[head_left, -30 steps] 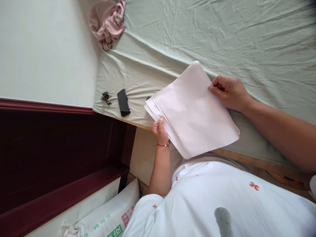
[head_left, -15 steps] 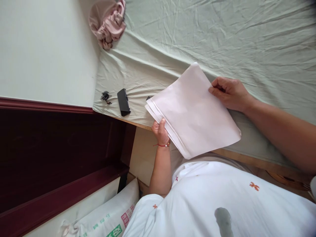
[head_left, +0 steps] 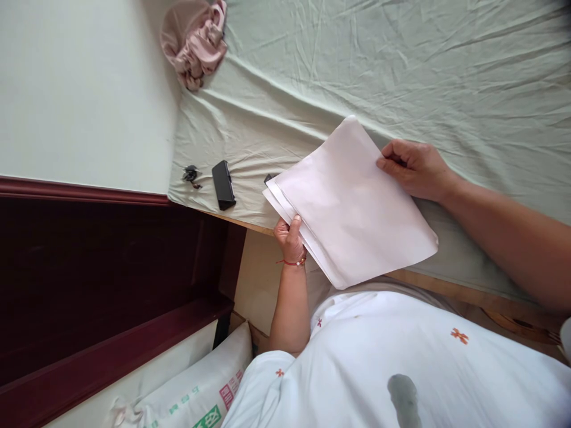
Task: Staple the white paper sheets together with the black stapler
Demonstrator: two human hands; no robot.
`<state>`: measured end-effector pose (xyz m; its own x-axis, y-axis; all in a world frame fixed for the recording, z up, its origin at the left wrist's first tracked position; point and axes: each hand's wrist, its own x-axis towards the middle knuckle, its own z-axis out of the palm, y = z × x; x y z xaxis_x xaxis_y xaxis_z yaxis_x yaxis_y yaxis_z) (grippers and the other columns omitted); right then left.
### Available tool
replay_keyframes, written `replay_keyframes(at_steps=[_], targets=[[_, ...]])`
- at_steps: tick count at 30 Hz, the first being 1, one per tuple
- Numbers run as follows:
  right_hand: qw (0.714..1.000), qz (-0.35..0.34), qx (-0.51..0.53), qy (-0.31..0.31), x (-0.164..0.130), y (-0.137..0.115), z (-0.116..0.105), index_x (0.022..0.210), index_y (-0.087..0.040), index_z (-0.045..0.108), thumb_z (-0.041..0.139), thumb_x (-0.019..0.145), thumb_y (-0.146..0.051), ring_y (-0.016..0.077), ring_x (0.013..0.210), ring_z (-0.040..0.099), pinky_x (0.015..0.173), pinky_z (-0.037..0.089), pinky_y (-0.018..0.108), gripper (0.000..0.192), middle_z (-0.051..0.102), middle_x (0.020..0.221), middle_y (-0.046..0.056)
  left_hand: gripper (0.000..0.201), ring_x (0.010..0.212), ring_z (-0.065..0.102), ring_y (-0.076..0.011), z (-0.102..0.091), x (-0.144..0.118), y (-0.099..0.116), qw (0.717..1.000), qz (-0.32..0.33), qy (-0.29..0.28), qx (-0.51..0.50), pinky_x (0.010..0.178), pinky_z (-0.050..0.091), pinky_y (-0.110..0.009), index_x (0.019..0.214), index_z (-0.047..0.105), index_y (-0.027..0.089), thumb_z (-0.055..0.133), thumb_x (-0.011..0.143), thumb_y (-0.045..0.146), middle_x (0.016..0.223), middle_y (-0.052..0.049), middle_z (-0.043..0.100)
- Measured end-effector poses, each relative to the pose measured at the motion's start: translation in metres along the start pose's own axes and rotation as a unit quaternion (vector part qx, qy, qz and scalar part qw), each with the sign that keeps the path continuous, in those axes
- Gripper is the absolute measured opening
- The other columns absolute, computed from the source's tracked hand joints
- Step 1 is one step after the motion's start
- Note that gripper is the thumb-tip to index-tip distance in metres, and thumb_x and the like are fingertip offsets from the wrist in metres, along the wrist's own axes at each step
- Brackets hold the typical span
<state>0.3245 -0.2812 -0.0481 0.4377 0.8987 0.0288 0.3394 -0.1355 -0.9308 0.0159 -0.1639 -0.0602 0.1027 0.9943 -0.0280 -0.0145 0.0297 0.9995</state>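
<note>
A stack of white paper sheets (head_left: 352, 205) is held over the edge of a bed with a pale green sheet (head_left: 401, 71). My left hand (head_left: 291, 238), with a red bead bracelet at the wrist, grips the stack's near left edge, thumb on top. My right hand (head_left: 413, 167) pinches the far right edge of the top sheet. The lower sheets show as a fanned edge beside my left thumb.
A black phone-like object (head_left: 223, 185) and a small dark clip (head_left: 191, 175) lie on the bed's left corner. A pink fabric bundle (head_left: 196, 41) sits at the far left of the bed. Dark red wooden furniture (head_left: 98, 279) and a printed sack (head_left: 200, 392) stand at left.
The top sheet has slid slightly right and down over the stack, covering more of the fanned lower edges. Both hands stay almost in place.
</note>
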Motion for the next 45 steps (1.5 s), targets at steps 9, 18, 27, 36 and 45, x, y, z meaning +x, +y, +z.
replay_keyframes(at_steps=[9, 18, 27, 36, 45], targets=[[1.0, 0.008, 0.005, 0.005, 0.0, -0.002, 0.0, 0.089, -0.025, 0.069, 0.078, 0.099, -0.047, 0.0193, 0.07, 0.056, 0.067, 0.044, 0.036, 0.025, 0.063, 0.074, 0.001, 0.056, 0.079, 0.075, -0.0181, -0.003, 0.0, -0.004, 1.0, 0.012, -0.011, 0.023, 0.079, 0.062, -0.029, 0.088, 0.089, 0.022, 0.108, 0.058, 0.065, 0.088, -0.003, 0.086], [0.999, 0.017, -0.048, 0.004, -0.001, -0.005, 0.0, 0.087, -0.025, 0.069, 0.077, 0.096, -0.045, 0.0211, 0.074, 0.06, 0.071, 0.046, 0.037, 0.024, 0.065, 0.076, 0.003, 0.047, 0.091, 0.08, -0.0258, 0.003, 0.002, -0.005, 0.999, 0.034, -0.001, 0.037, 0.089, 0.065, -0.035, 0.077, 0.082, 0.023, 0.097, 0.064, 0.066, 0.081, -0.003, 0.082], [0.995, 0.061, -0.053, 0.05, -0.002, -0.015, 0.001, 0.084, -0.025, 0.062, 0.07, 0.096, -0.029, 0.0187, 0.069, 0.052, 0.07, 0.041, 0.038, 0.015, 0.059, 0.073, 0.001, 0.031, 0.111, 0.082, -0.0293, 0.003, -0.001, -0.003, 0.999, 0.025, 0.014, 0.042, 0.098, 0.064, -0.035, 0.087, 0.085, 0.023, 0.088, 0.073, 0.05, 0.091, -0.005, 0.085], [0.998, 0.041, -0.044, 0.033, 0.0, -0.005, 0.001, 0.085, -0.027, 0.06, 0.071, 0.097, -0.035, 0.0214, 0.07, 0.052, 0.071, 0.042, 0.041, 0.018, 0.056, 0.072, 0.001, 0.024, 0.093, 0.077, -0.024, 0.001, 0.0, -0.002, 0.998, 0.016, 0.026, 0.045, 0.091, 0.061, -0.033, 0.077, 0.081, 0.023, 0.085, 0.068, 0.046, 0.083, -0.002, 0.079], [0.998, 0.033, -0.058, 0.017, 0.001, -0.002, -0.001, 0.083, -0.027, 0.061, 0.071, 0.097, -0.04, 0.0235, 0.074, 0.057, 0.073, 0.045, 0.041, 0.022, 0.059, 0.071, 0.002, 0.026, 0.083, 0.069, -0.02, 0.005, -0.001, 0.002, 0.998, 0.013, 0.041, 0.041, 0.082, 0.057, -0.03, 0.071, 0.077, 0.023, 0.082, 0.071, 0.047, 0.078, 0.0, 0.073]])
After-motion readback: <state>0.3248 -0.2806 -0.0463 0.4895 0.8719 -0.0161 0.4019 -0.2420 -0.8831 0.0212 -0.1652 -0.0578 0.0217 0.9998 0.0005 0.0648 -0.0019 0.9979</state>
